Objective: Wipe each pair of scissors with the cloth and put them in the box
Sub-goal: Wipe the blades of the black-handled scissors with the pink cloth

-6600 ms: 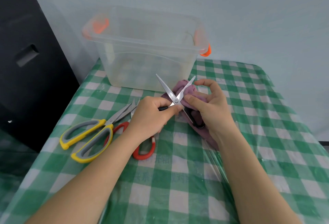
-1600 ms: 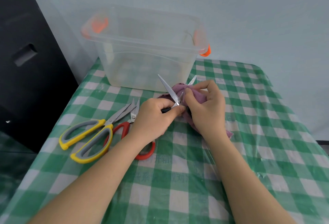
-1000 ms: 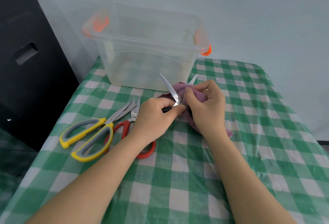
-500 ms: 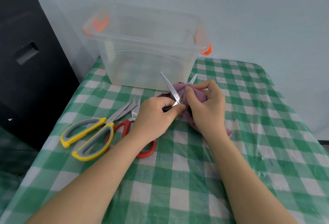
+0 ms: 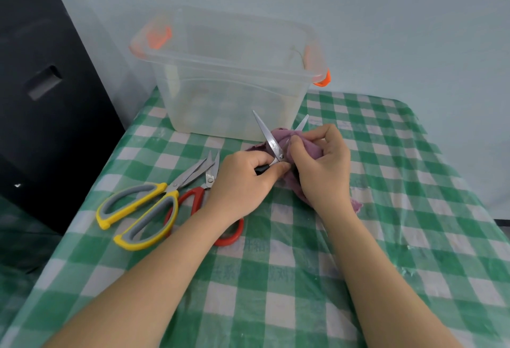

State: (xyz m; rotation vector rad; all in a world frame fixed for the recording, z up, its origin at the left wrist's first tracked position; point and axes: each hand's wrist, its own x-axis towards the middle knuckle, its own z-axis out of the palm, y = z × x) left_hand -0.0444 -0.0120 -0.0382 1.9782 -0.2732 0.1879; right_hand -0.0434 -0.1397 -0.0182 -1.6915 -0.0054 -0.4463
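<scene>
While the left hand [image 5: 242, 179] grips the black handle of a small pair of steel scissors [image 5: 269, 140], fingers curled round it, the blades stand spread in a V, tips up and away from the person. Left blade bare and bright; right blade mostly wrapped in the purple cloth [image 5: 303, 146], only its tip showing above.

Right hand [image 5: 323, 165]: thumb and fingers pinch the cloth around that right blade, just beside the pivot. A tail of cloth lies on the table below the wrist.

Clear plastic box [image 5: 229, 82]: lidless, orange latches at either end, standing at the far side of the table, just beyond the blade tips. No scissors can be made out inside it.

Yellow-and-grey scissors [image 5: 143, 206]: flat on the table, left of the left hand, blades closed and pointing toward the box.

Red-handled scissors [image 5: 198, 195]: flat on the table, partly under the yellow pair and the left wrist.

Table [image 5: 414, 209]: green-and-white check covering under clear plastic film.

Black panel [image 5: 41, 99]: at left, beside the table.
</scene>
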